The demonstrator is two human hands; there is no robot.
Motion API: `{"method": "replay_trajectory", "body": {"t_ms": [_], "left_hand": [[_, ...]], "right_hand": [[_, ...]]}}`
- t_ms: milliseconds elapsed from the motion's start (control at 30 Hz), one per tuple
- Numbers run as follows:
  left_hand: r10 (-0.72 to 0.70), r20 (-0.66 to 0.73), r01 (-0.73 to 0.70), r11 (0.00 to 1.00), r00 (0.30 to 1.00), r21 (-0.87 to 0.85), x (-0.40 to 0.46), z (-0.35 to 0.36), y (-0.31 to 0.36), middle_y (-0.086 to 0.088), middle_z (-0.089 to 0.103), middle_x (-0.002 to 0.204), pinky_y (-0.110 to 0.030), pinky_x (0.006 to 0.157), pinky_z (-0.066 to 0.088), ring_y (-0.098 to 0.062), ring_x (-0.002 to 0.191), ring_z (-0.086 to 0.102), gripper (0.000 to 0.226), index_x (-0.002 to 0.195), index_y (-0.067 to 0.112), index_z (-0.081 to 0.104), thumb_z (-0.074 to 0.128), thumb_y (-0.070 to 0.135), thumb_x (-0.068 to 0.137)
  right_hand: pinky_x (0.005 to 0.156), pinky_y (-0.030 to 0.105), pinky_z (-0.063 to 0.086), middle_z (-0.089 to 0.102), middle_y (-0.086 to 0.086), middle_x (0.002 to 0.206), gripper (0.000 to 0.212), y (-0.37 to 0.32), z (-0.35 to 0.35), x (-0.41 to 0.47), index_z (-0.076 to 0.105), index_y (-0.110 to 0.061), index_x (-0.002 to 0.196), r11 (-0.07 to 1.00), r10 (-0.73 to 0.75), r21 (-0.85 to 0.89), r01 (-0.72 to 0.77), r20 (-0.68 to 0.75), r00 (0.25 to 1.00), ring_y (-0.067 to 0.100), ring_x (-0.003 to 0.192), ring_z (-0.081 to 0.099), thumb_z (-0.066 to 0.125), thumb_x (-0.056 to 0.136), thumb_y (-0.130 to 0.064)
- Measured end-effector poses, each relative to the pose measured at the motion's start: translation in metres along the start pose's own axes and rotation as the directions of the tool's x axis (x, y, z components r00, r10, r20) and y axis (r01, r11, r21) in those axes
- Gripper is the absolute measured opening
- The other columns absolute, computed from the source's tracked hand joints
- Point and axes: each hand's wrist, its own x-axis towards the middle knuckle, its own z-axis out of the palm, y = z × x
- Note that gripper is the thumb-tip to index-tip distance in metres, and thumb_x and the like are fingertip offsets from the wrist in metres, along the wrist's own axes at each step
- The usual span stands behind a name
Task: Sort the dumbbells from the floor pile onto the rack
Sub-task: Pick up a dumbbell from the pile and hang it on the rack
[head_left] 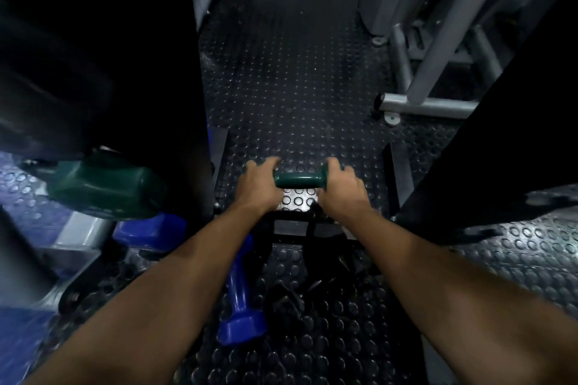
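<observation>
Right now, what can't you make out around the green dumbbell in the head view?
- Green dumbbell: both ends hidden by the left hand and right hand.
- Blue dumbbell: upper end hidden by the left forearm.
- Rack: lost in darkness at left; shelves unreadable.

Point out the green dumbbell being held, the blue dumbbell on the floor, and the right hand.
green dumbbell [298,181], head view, on the middle of its handle between the hands.
blue dumbbell [239,292], head view, on its handle.
right hand [342,189], head view, on the back of the hand.
</observation>
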Motion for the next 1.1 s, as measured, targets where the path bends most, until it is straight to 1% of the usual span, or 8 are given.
{"method": "replay_trajectory", "body": {"t_ms": [133, 300, 400, 600, 767, 933, 1033, 1100], "left_hand": [[-0.002, -0.072, -0.003, 0.998, 0.997, -0.065, -0.040, -0.032, 0.028, -0.009, 0.051, 0.139, -0.042, 0.102, 0.051, -0.033, 0.126, 0.056, 0.103, 0.161, 0.026, 0.022, 0.081, 0.010, 0.079], [0.186, -0.163, -0.209, 0.968, 0.969, -0.139, -0.103, -0.074, 0.055, -0.002, 0.059, 0.122, -0.028, 0.088, 0.046, -0.025, 0.117, 0.059, 0.064, 0.135, 0.015, 0.050, 0.077, 0.005, 0.078], [0.212, -0.159, -0.231, 0.967, 0.964, -0.112, -0.140, -0.108, 0.071, -0.003, 0.059, 0.128, -0.033, 0.096, 0.050, -0.026, 0.117, 0.060, 0.071, 0.141, 0.017, 0.048, 0.078, 0.009, 0.078], [0.297, -0.171, -0.315, 0.945, 0.939, -0.086, -0.207, -0.163, 0.090, -0.002, 0.062, 0.123, -0.036, 0.094, 0.055, -0.024, 0.109, 0.063, 0.081, 0.147, 0.019, 0.046, 0.083, 0.016, 0.075], [0.343, -0.263, -0.392, 0.906, 0.902, -0.163, -0.264, -0.184, 0.102, 0.000, 0.064, 0.120, -0.034, 0.087, 0.057, -0.019, 0.101, 0.064, 0.079, 0.140, 0.022, 0.054, 0.089, 0.021, 0.068], [0.319, -0.109, -0.335, 0.842, 0.941, -0.423, -0.307, -0.176, 0.127, 0.001, 0.063, 0.113, -0.040, 0.077, 0.064, -0.018, 0.091, 0.068, 0.082, 0.128, 0.026, 0.058, 0.095, 0.032, 0.056], [0.291, 0.031, -0.207, 0.747, 0.956, -0.632, -0.324, -0.152, 0.146, 0.003, 0.067, 0.111, -0.047, 0.073, 0.065, -0.022, 0.090, 0.073, 0.093, 0.124, 0.028, 0.063, 0.095, 0.044, 0.039], [0.282, 0.116, -0.108, 0.666, 0.952, -0.738, -0.333, -0.139, 0.163, 0.002, 0.067, 0.110, -0.048, 0.066, 0.066, -0.024, 0.088, 0.074, 0.081, 0.124, 0.027, 0.065, 0.099, 0.033, 0.051]], "right_hand": [[0.091, 0.041, 0.051, 0.059, 0.013, 0.121, 0.068, 0.002, -0.034, -0.047, 0.038, -0.028, 0.150, 0.992, 0.053, 0.122, -0.040, -0.102, 0.993, 0.035, 0.110, 0.062, 0.071, 0.091, -0.021], [0.097, 0.040, 0.050, 0.063, 0.014, 0.127, 0.073, 0.000, -0.076, -0.122, 0.039, -0.025, 0.153, 0.956, 0.153, 0.276, -0.103, -0.165, 0.974, 0.036, 0.116, 0.062, 0.072, 0.088, -0.026], [0.092, 0.039, 0.050, 0.068, 0.015, 0.122, 0.071, -0.007, -0.104, -0.168, 0.041, -0.022, 0.152, 0.951, 0.152, 0.299, -0.083, -0.216, 0.965, 0.038, 0.113, 0.065, 0.074, 0.090, -0.031], [0.084, 0.034, 0.057, 0.068, 0.006, 0.114, 0.073, -0.016, -0.163, -0.246, 0.039, -0.027, 0.154, 0.941, 0.142, 0.338, -0.027, -0.318, 0.937, 0.028, 0.100, 0.067, 0.074, 0.090, -0.032], [0.090, 0.037, 0.054, 0.069, 0.006, 0.113, 0.081, -0.013, -0.201, -0.304, 0.035, -0.016, 0.153, 0.934, 0.188, 0.356, -0.037, -0.401, 0.896, 0.033, 0.108, 0.068, 0.079, 0.088, -0.036], [0.078, 0.032, 0.051, 0.061, -0.006, 0.099, 0.066, 0.019, -0.220, -0.347, 0.046, -0.023, 0.142, 0.907, 0.285, 0.405, -0.111, -0.398, 0.872, 0.021, 0.090, 0.061, 0.081, 0.087, -0.035], [0.088, 0.031, 0.053, 0.067, 0.001, 0.119, 0.074, 0.051, -0.225, -0.371, 0.044, -0.023, 0.151, 0.900, 0.314, 0.412, -0.141, -0.389, 0.866, 0.021, 0.103, 0.063, 0.081, 0.088, -0.029], [0.088, 0.028, 0.049, 0.067, 0.003, 0.128, 0.076, 0.069, -0.236, -0.383, 0.042, -0.021, 0.155, 0.897, 0.343, 0.405, -0.177, -0.384, 0.857, 0.017, 0.104, 0.060, 0.080, 0.089, -0.027]]}}
